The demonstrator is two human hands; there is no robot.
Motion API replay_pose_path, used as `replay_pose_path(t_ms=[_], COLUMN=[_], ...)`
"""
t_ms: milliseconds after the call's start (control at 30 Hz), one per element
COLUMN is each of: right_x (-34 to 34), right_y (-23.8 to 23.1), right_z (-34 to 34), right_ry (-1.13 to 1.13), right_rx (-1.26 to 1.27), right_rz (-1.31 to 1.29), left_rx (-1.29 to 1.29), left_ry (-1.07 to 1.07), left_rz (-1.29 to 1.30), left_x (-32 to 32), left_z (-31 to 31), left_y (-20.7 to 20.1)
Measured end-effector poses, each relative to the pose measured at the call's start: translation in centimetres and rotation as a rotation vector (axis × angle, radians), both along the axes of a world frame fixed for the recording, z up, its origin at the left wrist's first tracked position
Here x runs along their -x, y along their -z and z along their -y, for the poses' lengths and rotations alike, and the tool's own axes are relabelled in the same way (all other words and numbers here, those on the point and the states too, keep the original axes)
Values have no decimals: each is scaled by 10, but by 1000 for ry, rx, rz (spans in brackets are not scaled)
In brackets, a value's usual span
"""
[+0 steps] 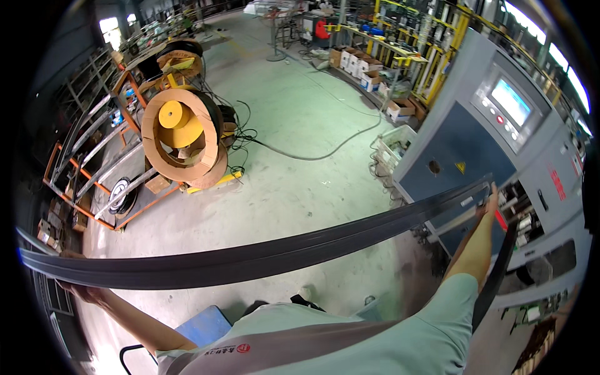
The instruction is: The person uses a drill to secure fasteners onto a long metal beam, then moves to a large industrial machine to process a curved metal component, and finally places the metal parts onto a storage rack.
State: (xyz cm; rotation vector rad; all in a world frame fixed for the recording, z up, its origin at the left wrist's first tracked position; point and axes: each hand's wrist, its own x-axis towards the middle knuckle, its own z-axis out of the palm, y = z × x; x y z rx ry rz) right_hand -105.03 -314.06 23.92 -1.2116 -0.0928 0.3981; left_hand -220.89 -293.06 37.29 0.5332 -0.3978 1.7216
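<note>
A long dark grey profile strip with lengthwise grooves stretches across in front of me, its right end higher in the picture than its left. My left hand is closed around it near the left end, mostly hidden beneath the strip. My right hand grips it close to the right end, beside a grey machine cabinet. A small pale label shows on the strip near that end.
On the cabinet, a control panel has a lit screen and buttons. Large cable reels stand at the left beside an orange-framed rack. Loose black cable crosses the floor. A blue seat or cart top is near my left arm; boxes line the far shelving.
</note>
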Motion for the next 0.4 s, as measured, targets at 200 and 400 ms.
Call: replay_pose_path(t_ms=[200,400], right_x=[40,-11], right_y=[96,166], right_z=[-214,-407], right_ry=[-120,-147], right_rx=[-409,-421], right_rz=[-272,-447], left_rx=[2,-58], left_ry=[133,-152], left_rz=[-118,-180], left_x=[-121,-51], left_z=[-74,-170], left_y=[-23,30])
